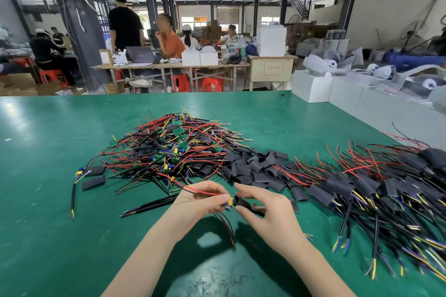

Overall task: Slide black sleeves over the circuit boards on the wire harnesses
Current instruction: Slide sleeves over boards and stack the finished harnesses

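My left hand (201, 199) pinches a small circuit board (231, 202) with yellow and blue parts; its red and black wires hang down below the hand. My right hand (263, 202) pinches a black sleeve (246, 206) whose open end sits right at the board's edge. Both hands hover just above the green table (60, 212). A tangled heap of bare-board harnesses (173, 149) lies behind the hands. Loose black sleeves (255, 170) are piled to its right. Sleeved harnesses (376, 190) lie in a long heap at the right.
Two loose sleeves and a harness (93, 177) lie at the heap's left. White boxes (337, 94) line the table's far right edge. People sit at wooden tables (169, 66) with red stools in the background.
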Available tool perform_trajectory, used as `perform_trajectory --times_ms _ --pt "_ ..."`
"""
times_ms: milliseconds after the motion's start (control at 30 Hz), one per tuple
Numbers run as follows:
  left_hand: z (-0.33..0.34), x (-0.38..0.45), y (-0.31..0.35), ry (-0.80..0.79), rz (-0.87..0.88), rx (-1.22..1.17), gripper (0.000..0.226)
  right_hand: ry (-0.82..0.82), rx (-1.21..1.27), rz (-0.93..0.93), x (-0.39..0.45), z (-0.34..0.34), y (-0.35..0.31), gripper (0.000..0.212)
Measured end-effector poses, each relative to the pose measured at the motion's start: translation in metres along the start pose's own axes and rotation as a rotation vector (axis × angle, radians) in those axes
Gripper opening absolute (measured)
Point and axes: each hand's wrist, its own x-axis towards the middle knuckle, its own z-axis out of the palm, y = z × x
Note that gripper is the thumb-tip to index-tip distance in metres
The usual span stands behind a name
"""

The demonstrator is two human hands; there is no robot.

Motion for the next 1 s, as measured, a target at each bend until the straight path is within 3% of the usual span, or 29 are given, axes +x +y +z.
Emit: perform_trajectory --times_ms 300,700,767,867,1000 --pt "0.0016 0.0013 -0.0007 0.073 -0.091 -0.162 0.012 -0.028 0.094 0.073 0.0019 -0.0005 0.0027 0.036" --pt "-0.004 0.0052 -0.0022 0.157 -0.152 -0.221 0.024 -0.096 -0.002 0.023 0.0009 -0.001 0.0006 0.056" --pt "-0.0036 0.005 -0.0019 0.167 -0.149 -0.215 0.026 -0.09 -0.012 0.042 0.0011 -0.0014 0.0009 0.052" --pt "-0.0015 0.0046 -0.0013 0.175 -0.149 -0.209 0.016 -0.11 -0.04 0.006 0.0014 -0.0022 0.0014 0.037" --pt "-0.0003 0.0042 -0.001 0.16 -0.144 -0.206 0.007 -0.121 -0.088 -0.034 0.0018 -0.0028 0.0025 0.038"
